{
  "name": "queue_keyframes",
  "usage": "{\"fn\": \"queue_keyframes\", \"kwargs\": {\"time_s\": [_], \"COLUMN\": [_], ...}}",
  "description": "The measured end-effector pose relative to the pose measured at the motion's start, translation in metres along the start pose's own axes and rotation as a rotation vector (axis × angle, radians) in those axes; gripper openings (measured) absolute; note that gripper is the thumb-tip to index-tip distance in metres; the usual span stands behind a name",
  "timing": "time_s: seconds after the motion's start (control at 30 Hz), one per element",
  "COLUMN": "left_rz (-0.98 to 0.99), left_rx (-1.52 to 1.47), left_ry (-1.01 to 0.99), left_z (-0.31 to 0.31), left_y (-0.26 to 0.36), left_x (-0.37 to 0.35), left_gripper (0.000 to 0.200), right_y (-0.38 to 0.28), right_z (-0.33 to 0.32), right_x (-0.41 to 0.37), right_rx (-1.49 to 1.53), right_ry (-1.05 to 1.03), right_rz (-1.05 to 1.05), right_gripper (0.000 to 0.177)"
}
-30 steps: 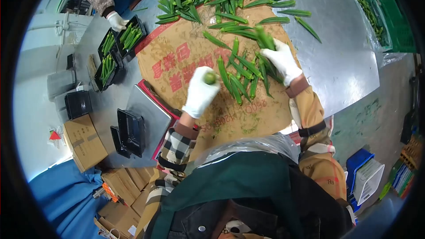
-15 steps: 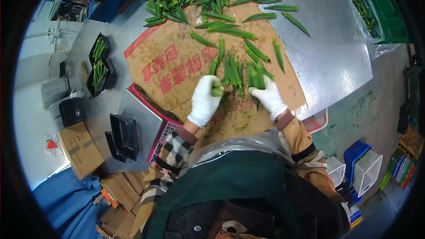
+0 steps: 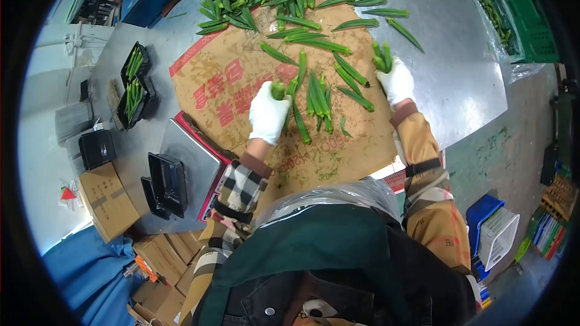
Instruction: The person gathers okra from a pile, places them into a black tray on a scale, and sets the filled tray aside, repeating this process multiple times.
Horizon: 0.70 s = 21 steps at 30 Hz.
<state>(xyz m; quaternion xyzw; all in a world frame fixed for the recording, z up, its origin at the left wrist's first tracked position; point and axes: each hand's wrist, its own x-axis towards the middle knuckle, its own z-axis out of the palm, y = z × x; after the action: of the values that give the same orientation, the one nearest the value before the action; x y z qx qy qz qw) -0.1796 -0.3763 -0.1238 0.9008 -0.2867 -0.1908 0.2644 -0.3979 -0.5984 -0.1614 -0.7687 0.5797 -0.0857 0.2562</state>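
The white-gloved left hand (image 3: 269, 115) curls its fingers around a green okra bunch (image 3: 278, 90) over the printed brown cardboard sheet (image 3: 376, 128); the white-gloved right hand (image 3: 396, 79) grips green okra pods (image 3: 379, 60) near the sheet's right edge, above the grey metal counter (image 3: 456, 96).

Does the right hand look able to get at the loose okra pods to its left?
Probably yes: only bare cardboard shows between the right hand and the nearest loose okra pods, though the okra bunch it holds may hamper picking.
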Motion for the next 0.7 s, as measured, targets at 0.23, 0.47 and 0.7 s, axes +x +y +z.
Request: {"fn": "queue_keyframes", "kwargs": {"time_s": [0.23, 0.47, 0.7], "left_rz": [-0.009, -0.037, -0.014], "left_rx": [0.031, -0.200, 0.206], "left_ry": [-0.114, -0.166, -0.200], "left_z": [0.008, -0.011, 0.029], "left_y": [-0.019, -0.012, -0.019], "left_x": [0.006, -0.030, -0.049], "left_gripper": [0.036, 0.034, 0.039], "right_y": [-0.021, -0.009, -0.002], "right_z": [-0.016, 0.021, 0.018], "right_x": [-0.011, -0.084, -0.076], "right_rx": [0.103, -0.297, -0.399], "right_ry": [-0.121, -0.048, -0.079], "right_rz": [-0.066, -0.460, -0.429], "right_gripper": [0.048, 0.048, 0.048]}}
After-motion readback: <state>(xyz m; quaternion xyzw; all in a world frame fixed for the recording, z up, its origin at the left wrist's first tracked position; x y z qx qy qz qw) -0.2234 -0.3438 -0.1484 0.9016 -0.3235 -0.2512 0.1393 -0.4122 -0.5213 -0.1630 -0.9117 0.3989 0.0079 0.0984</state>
